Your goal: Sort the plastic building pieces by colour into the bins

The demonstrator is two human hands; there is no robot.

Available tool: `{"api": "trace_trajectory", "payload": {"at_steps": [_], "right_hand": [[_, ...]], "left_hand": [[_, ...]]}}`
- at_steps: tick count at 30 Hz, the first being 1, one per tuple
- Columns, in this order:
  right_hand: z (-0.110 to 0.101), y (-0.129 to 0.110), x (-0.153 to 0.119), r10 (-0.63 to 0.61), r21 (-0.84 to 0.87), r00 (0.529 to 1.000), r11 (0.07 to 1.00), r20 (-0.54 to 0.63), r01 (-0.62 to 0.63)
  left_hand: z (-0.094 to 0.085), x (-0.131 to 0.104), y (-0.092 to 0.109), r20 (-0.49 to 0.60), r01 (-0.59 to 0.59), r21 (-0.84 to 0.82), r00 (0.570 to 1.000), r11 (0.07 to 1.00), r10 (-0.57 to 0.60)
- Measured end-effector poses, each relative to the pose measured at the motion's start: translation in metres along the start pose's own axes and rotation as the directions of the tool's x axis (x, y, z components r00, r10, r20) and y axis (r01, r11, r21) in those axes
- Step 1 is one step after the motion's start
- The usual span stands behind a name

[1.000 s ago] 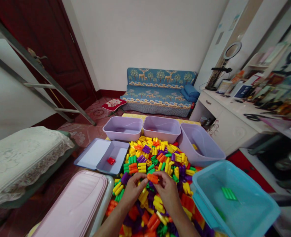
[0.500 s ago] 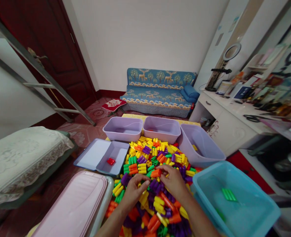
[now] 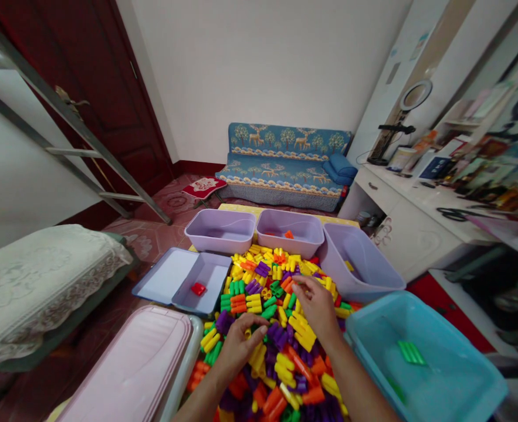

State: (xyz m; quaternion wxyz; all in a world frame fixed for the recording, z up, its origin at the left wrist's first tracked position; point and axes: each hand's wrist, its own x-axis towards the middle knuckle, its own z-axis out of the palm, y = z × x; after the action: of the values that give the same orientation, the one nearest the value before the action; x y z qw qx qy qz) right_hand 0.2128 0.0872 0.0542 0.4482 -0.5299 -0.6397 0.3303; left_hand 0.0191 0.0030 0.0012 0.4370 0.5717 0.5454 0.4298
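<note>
Out beyond my right hand [image 3: 315,302], just off its fingertips toward the bench's [image 3: 241,208] left edge, lies an orange block [image 3: 287,283]. My thumb and forefinger come right up to it, but I can't tell whether they've closed on it. It sits about midway between the side edges, on the far part of the heap [image 3: 302,331], on my side of the middle lilac bin [image 3: 280,244] at the far edge. Its long axis seems to slant from near left to far right, so my fingers meet it from the right. My left hand [image 3: 241,347] is farther away, nearer the front edge, thumb and fingers apart and nothing visible between them. The block is bright, smooth orange, with rounded tubes side by side, partly hidden by my fingertips. Yellow, green and purple pieces crowd around it; the teal bin [image 3: 454,333] stands by the right edge.
</note>
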Motion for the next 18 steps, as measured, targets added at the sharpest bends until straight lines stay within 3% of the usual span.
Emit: {"api": "trace_trajectory", "payload": {"at_steps": [4,8,14,18], "right_hand": [[0.013,0.03,-0.036,-0.022,-0.12,0.999,0.992,0.029,0.025],[0.017,0.039,-0.049,-0.061,-0.153,0.996,0.986,0.058,0.07],[0.02,0.039,-0.05,-0.068,-0.135,0.995,0.988,0.071,0.077],[0.021,0.042,-0.05,-0.073,-0.133,0.994,0.987,0.085,0.084]], "left_hand": [[0.002,0.0,-0.001,-0.025,0.028,-0.013,0.999,1.0,-0.029],[0.006,-0.003,0.003,-0.082,0.011,-0.002,0.997,1.0,-0.011],[0.007,-0.005,0.015,-0.122,-0.161,0.123,0.977,0.979,0.176],[0.0,0.005,0.018,-0.18,-0.21,0.23,0.95,0.95,0.254]]}}
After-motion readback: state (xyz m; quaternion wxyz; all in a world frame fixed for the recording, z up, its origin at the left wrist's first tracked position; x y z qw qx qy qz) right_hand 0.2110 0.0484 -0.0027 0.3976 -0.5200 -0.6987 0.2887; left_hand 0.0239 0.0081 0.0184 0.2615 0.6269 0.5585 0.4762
